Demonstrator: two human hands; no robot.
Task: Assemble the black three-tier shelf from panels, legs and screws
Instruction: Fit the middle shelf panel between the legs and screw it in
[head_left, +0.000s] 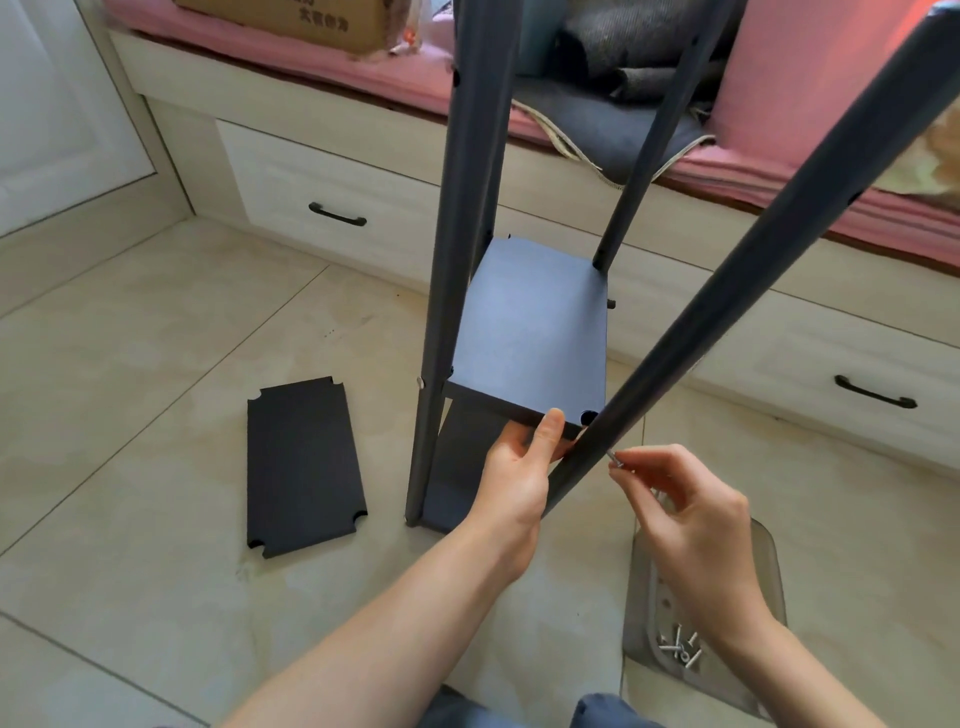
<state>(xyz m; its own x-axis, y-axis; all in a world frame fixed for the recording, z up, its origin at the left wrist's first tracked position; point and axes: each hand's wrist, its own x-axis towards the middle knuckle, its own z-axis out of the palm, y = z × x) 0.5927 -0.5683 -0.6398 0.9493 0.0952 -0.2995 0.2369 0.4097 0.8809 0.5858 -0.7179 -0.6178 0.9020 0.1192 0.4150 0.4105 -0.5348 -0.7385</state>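
Note:
The partly built black shelf stands on the tiled floor, its dark legs rising past the top of the view. A black panel (524, 332) sits between the legs, above a lower panel (457, 452) near the floor. My left hand (519, 473) grips the near edge of the raised panel, thumb on top. My right hand (680, 499) pinches a silver screw (615, 460) and holds its tip against the near right leg (727, 301), level with the panel's corner. A third black panel (304, 465) with notched corners lies flat on the floor to the left.
A translucent grey tray (748, 613) at lower right holds several loose screws (678, 647). Behind the shelf runs a window seat with white drawers (337, 192), a pink cushion, a cardboard box (311, 21) and folded cloth. My knees show at the bottom edge.

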